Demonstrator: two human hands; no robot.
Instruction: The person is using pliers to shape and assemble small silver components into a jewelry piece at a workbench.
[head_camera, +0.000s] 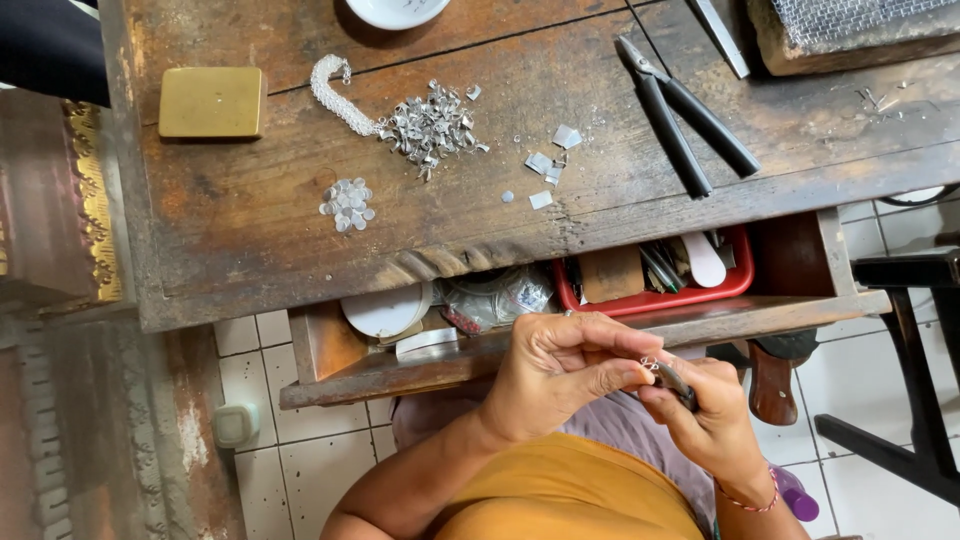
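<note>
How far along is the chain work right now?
Done: a short woven silver chain lies on the bench. In hand: the left hand pinches a small link against a tool held by the right hand. Left: a pile of loose links and a cluster of discs.

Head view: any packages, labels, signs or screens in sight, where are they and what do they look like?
Clear plastic bag: in the open drawer, left of the red tray; crumpled, see-through, silvery bits inside.
Red tray: in the drawer's right part; shallow, rectangular, holding tools.
No labels, signs or screens show.
</note>
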